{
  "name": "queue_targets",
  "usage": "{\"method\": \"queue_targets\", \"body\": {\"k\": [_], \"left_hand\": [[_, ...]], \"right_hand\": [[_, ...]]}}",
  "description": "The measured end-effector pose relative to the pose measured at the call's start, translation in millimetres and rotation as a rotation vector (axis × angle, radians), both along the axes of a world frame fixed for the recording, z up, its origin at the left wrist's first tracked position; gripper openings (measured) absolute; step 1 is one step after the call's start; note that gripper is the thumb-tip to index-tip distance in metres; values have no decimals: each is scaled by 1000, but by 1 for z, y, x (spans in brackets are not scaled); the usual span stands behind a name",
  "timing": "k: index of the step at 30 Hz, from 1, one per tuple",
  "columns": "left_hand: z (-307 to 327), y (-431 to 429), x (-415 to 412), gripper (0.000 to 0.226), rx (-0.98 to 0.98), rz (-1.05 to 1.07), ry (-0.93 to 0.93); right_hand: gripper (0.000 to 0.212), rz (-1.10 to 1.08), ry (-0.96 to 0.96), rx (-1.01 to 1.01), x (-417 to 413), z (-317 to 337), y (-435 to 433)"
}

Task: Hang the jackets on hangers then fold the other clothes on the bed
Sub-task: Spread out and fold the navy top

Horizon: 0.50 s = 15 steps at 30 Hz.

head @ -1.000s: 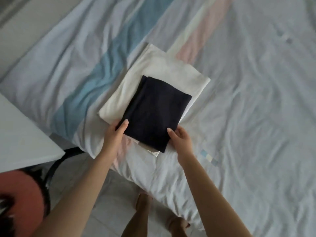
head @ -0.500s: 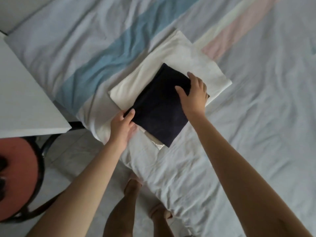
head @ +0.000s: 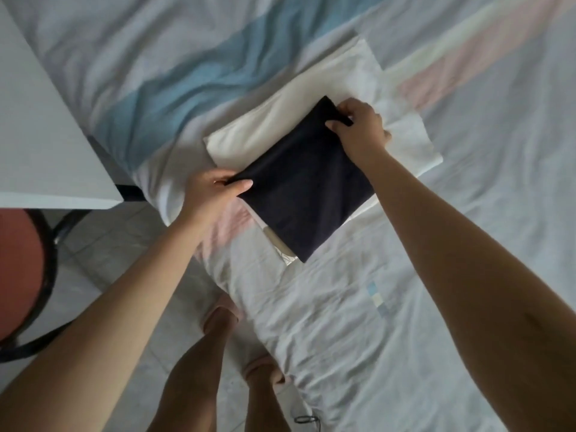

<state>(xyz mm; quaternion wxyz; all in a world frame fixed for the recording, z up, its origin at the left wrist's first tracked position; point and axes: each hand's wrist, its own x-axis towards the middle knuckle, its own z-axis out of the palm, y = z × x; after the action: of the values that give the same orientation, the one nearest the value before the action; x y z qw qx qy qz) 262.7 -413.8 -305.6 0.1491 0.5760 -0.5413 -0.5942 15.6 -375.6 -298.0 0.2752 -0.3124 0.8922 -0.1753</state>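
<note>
Risk: L hand (head: 212, 190) and R hand (head: 361, 132) each pinch only one corner of the navy folded garment (head: 305, 188), thumb over and fingers curled under. If lifted by the corners, the layers prob. sag open and the fold is lost. A pull may also drag the white folded garment (head: 311, 98) beneath it askew. The stack sits near the bed (head: 467, 213) edge and could slip to the floor.

Navy piece: soft, matte, limp, approx. rectangular. White piece: smoother, flat, crisp edges. Sheet is crumpled, w/ pale blue and pink stripes.
</note>
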Motion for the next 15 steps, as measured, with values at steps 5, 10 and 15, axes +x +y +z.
{"method": "queue_targets", "body": {"k": [5, 10, 15], "left_hand": [[6, -1, 1, 11, 43, -222, -2], [11, 2, 8, 16, -90, -375, 13], [17, -7, -2, 28, -136, -288, 50]], "right_hand": [[48, 49, 138, 22, 10, -3, 9], [63, 127, -11, 155, -12, 5, 37], [36, 176, -40, 65, -27, 6, 69]]}}
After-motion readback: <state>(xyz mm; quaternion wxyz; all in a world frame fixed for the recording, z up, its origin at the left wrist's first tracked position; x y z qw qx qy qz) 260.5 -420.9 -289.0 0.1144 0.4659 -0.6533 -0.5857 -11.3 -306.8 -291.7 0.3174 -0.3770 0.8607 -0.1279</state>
